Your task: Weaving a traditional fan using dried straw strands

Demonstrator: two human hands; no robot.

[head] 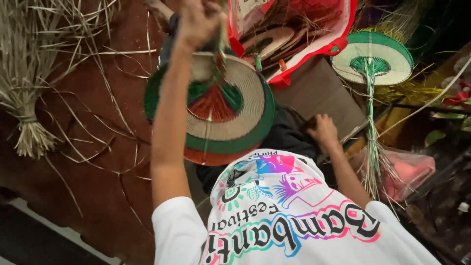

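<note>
My left hand [197, 20] is raised at the top of the view, shut on the handle strands of a round woven fan [235, 105]. The fan is beige with a green and red rim and a red and green centre, and it hangs below that hand over my lap. My left forearm crosses in front of the fan's left side. My right hand [324, 130] rests lower right, fingers down on the edge of a brown cardboard sheet [319, 91] beside my dark trousers; it holds nothing that I can see. My white printed shirt fills the bottom of the view.
A second round fan [374, 56], white with green rim and long green strands, lies at upper right. A red-edged bag [314, 34] holds more woven fans. A bundle of dried straw [24, 83] lies on the brown floor at left. A pink plastic bag [414, 172] sits at right.
</note>
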